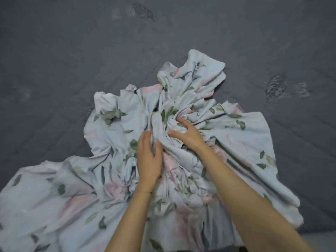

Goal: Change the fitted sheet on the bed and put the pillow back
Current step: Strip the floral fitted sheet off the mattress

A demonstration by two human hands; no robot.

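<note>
Grip: left hand and right hand, both closed on bunched folds of the floral sheet, fingers dug into the cloth, hands nearly touching at the centre of the pile. Floral sheet: pale blue, pink blooms, green leaves; crumpled in a heap, spreading from centre toward 7 o'clock and 4 o'clock. Beneath it: grey quilted mattress surface, leaf motifs at 12 and 3 o'clock.

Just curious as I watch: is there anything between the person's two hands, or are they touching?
In the head view, a bunched ridge of the floral sheet rises between the left hand and right hand; both grip into it, apart.
</note>
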